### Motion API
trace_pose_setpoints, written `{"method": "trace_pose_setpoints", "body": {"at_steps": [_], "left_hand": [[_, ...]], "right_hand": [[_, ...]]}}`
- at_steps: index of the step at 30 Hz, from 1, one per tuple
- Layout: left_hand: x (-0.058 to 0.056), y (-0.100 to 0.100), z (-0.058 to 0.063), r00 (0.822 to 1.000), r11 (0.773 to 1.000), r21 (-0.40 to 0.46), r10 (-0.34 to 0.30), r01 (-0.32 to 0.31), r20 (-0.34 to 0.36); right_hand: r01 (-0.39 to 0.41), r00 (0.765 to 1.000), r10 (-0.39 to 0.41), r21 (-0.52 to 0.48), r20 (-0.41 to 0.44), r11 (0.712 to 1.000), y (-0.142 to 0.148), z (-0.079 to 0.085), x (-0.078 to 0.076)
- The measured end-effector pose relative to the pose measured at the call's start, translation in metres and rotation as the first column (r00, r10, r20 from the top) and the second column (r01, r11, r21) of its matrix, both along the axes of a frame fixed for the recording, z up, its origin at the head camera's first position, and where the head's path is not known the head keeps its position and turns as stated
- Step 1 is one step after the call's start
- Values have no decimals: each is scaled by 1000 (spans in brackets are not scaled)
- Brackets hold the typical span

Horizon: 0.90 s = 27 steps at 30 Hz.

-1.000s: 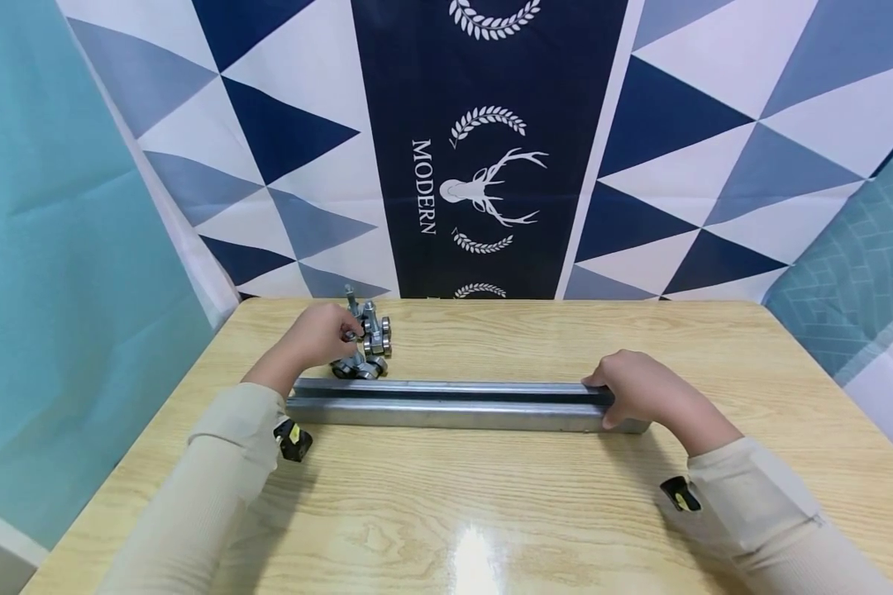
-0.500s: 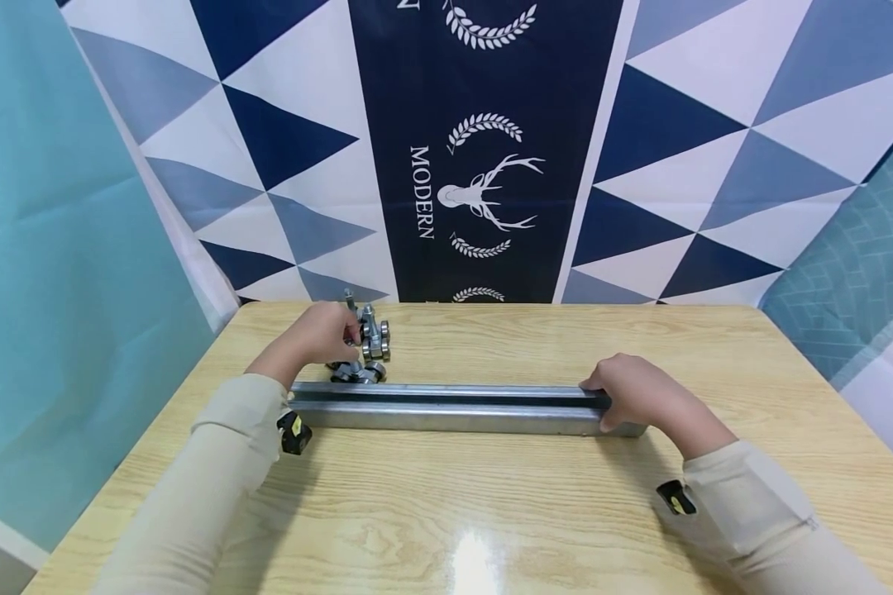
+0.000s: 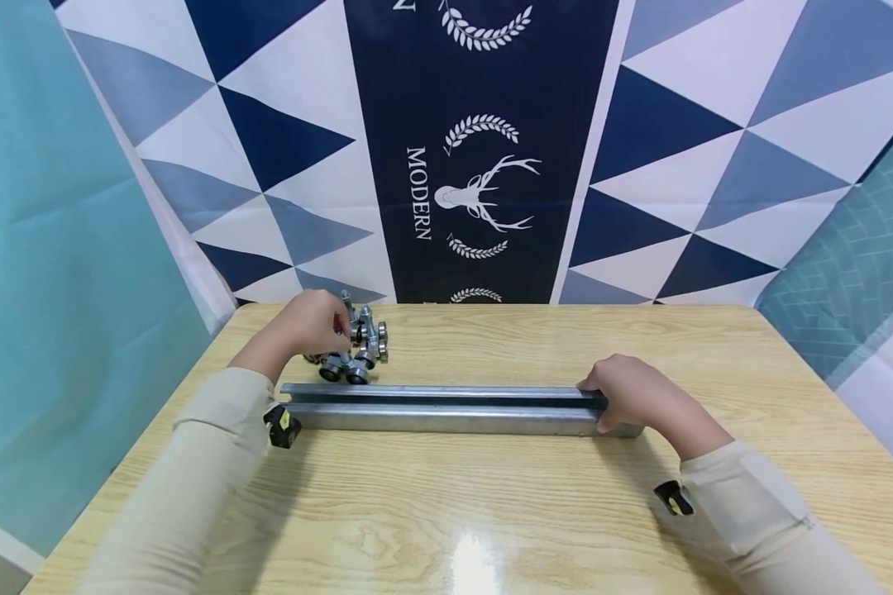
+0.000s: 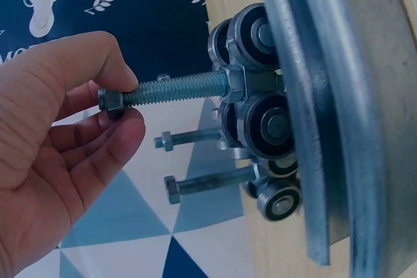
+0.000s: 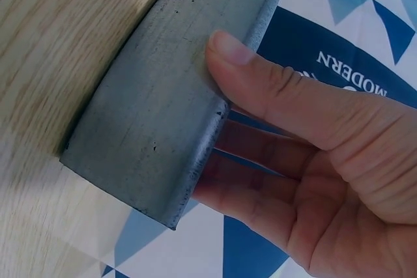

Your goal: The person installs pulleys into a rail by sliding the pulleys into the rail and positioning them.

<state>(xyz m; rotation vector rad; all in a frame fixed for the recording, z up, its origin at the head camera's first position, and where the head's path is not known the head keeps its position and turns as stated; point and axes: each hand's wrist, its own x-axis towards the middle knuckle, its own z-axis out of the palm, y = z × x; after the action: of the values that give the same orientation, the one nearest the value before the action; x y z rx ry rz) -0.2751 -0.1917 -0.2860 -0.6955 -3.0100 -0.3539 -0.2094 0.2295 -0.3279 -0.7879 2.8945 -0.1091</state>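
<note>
Two hands were at work around a metal rail (image 3: 446,419), which lay from nine to three o'clock across the counter (image 3: 432,512), slot uppermost. With twelve o'clock straight away from the person, the left hand (image 3: 308,322) was at ten o'clock from the rail's middle. Its fingers had narrowed to a pinch on the nut (image 4: 113,102) at the tip of a bolt belonging to a wheeled trolley (image 4: 270,124). The right hand (image 3: 632,401) was at three o'clock, gripping the rail near its end, thumb on the near wall and fingers over the far lip.

Over the last half second the pinched trolley had shifted toward nine o'clock and turned, bringing two wheels round to face the person. The rail's left tip had come out from behind the left sleeve, while the right hand had kept its grip.

For the work, this seemed to mean that the trolley was closer to the rail's nine o'clock end, but its wheels were just beside the far edge, outside the slot. Whether they touched the counter, I could not tell. At least two other trolleys (image 3: 370,332) were close by, at three o'clock from the left hand, bolts pointing up.
</note>
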Motion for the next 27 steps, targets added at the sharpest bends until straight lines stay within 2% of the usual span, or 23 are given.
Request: {"method": "trace_pose_setpoints", "body": {"at_steps": [8,16,27], "left_hand": [[6,-11,13,999,1000,-2,-11,11,-38],[16,-33,19,998,999,-41,-1,-1,-57],[35,-64,24,997,997,-44,55,-57,-51]], "right_hand": [[-13,1000,13,3,-8,1000,1,-1,-1],[-15,1000,15,2,-3,1000,0,-2,-2],[-7,1000,7,0,-7,1000,1,-3,-2]]}}
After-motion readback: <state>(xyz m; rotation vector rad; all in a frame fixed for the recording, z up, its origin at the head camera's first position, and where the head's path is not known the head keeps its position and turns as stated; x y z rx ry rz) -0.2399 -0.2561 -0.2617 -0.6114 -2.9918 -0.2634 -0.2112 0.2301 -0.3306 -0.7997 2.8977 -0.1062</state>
